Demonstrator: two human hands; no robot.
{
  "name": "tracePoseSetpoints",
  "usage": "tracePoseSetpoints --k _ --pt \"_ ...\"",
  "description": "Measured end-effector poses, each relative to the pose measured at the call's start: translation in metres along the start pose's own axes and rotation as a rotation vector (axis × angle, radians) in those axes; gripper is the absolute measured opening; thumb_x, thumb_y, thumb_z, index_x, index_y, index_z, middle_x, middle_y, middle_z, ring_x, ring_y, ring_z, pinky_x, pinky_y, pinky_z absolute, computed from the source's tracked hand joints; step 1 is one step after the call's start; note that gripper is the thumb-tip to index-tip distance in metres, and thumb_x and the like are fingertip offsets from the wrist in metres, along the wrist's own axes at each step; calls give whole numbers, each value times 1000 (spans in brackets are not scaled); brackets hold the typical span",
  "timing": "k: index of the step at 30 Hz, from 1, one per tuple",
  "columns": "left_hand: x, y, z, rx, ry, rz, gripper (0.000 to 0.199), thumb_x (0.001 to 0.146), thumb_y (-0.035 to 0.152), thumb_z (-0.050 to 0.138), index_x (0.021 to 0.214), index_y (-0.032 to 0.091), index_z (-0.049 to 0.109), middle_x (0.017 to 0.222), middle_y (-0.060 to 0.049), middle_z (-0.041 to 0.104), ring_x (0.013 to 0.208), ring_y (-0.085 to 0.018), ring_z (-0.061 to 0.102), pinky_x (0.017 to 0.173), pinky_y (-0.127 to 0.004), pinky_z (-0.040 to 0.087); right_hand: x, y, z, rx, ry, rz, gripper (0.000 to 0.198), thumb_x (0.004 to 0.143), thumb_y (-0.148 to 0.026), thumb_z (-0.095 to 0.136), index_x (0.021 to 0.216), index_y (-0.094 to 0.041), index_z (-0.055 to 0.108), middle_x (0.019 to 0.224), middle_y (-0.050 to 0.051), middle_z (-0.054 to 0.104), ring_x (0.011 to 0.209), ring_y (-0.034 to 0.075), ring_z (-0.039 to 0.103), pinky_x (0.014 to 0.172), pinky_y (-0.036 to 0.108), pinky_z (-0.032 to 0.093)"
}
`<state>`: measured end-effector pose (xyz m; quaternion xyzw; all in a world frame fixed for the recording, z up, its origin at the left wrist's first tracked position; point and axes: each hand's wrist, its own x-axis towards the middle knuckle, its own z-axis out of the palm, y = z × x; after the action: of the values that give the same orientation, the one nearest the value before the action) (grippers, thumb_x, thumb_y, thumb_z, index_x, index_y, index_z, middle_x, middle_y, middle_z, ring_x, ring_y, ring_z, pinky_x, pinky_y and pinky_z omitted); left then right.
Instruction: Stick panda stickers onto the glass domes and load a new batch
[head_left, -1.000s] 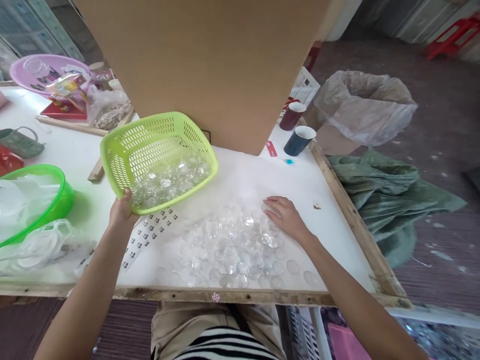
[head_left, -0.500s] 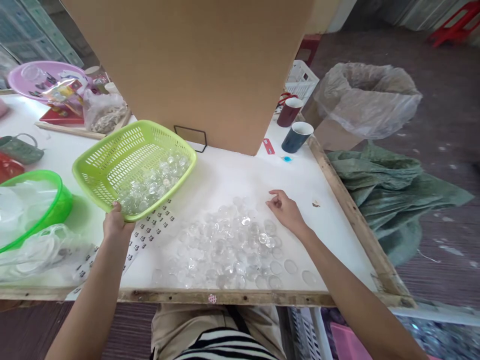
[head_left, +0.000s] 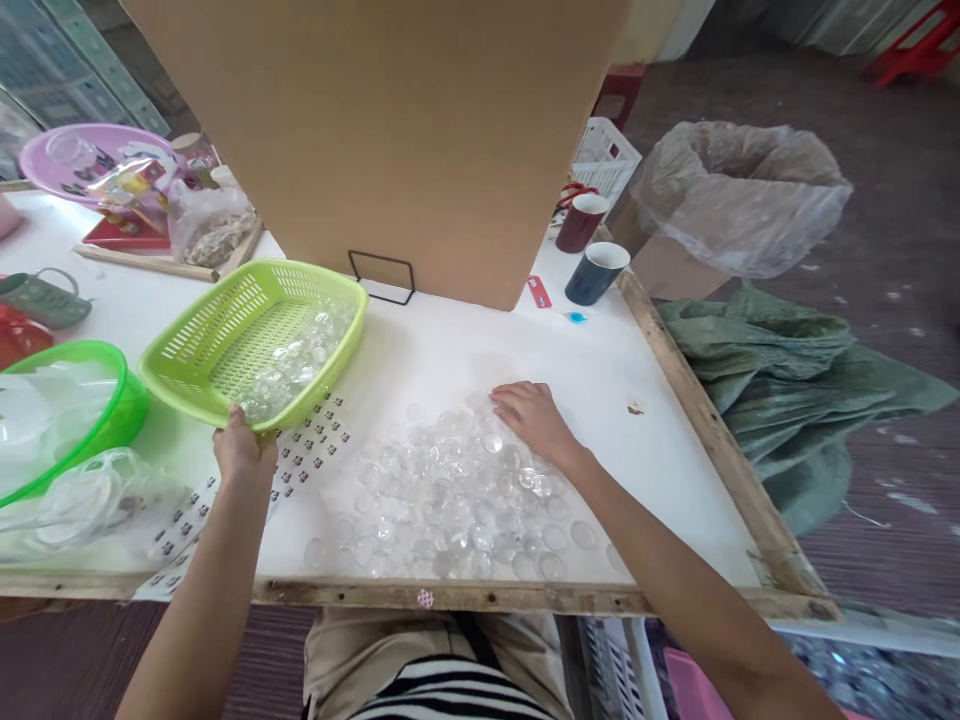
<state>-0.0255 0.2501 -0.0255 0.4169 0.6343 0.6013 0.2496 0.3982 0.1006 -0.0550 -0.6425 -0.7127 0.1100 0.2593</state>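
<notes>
My left hand (head_left: 244,446) grips the near rim of a lime-green slotted plastic basket (head_left: 180,345), thumb over the edge. Clear glass domes (head_left: 289,370) lie heaped along the basket's right side. On the white table, a wide spread of similar clear round pieces (head_left: 457,490) lies in front of me. My right hand (head_left: 534,418) rests at the upper right edge of this spread, palm down with fingers stretched out, and holds nothing that I can see. What is under its palm is hidden.
A tall cardboard sheet (head_left: 390,150) stands at the back beside a black wire stand (head_left: 382,278). Two mugs, one dark blue (head_left: 596,275), stand at the right. A bright green bowl (head_left: 120,400) sits at the left, near a sheet of small printed stickers (head_left: 300,460). A wooden rim (head_left: 690,400) edges the table.
The basket has shifted slightly left and sits lower and flatter, still in my left hand. My right hand has moved left onto the edge of the clear pieces, its fingers straightening.
</notes>
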Motion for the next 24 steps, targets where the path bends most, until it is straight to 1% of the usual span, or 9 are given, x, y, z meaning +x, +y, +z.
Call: tracePoseSetpoints --k 3,6,8,10,12,14,16,18,24 --pt "-30 10 -6 12 113 -87 24 91 23 56 112 20 46 110 -8 56 109 -26 58 95 -59 48 3 10 -1 0 46 83 23 95 -26 45 94 -23 68 103 6 72 98 24 60 91 44 35" --pt "-78 31 -1 17 171 36 55 87 20 63 133 25 35 141 -8 40 136 -23 38 116 -46 32 1 28 -4 20 119 263 21 91 -33 50 81 -22 66 95 6 69 94 25 59 89 43 35" --pt "-114 47 15 37 -111 355 52 90 21 60 137 25 38 145 -10 39 139 -23 37 117 -44 30 -1 38 -7 10 184 390 21 88 -38 52 80 -22 65 94 7 67 94 27 58 88 45 36" --pt "-145 59 42 122 -574 526 44 95 23 54 137 26 42 143 -10 46 137 -24 42 115 -45 36 -3 42 -9 -30 261 463 22 87 -39 53 93 -21 65 101 10 66 97 29 57 88 47 36" --pt "-166 63 74 246 -951 645 50 94 23 54 142 26 39 149 -12 43 140 -26 39 114 -48 37 -7 37 -10 -61 289 409 28 88 -37 53 109 -21 62 114 12 64 106 31 55 90 47 37" --pt "-178 61 107 367 -1244 756 54 92 19 56 143 23 41 153 -13 39 142 -27 36 113 -46 39 -12 27 -11 -58 221 242 30 90 -35 52 116 -22 61 126 11 61 115 30 52 94 46 36" --pt "-182 56 134 432 -1363 815 47 88 12 58 134 18 53 147 -14 48 137 -28 42 112 -45 40 -18 18 -11 -45 104 73 27 93 -33 51 115 -24 63 130 9 61 121 28 50 98 44 34" --pt "-182 53 154 452 -1381 827 37 86 6 57 121 16 63 135 -14 60 129 -27 51 109 -44 43 -23 14 -12 -53 41 7 25 94 -32 50 113 -25 64 130 7 62 122 26 51 100 44 32" --pt "-179 58 187 483 -1375 771 35 92 7 44 119 16 64 108 -8 72 98 -19 67 89 -32 54 -28 37 -20 -125 187 202 24 93 -26 48 108 -21 67 117 9 68 113 27 56 96 46 32"
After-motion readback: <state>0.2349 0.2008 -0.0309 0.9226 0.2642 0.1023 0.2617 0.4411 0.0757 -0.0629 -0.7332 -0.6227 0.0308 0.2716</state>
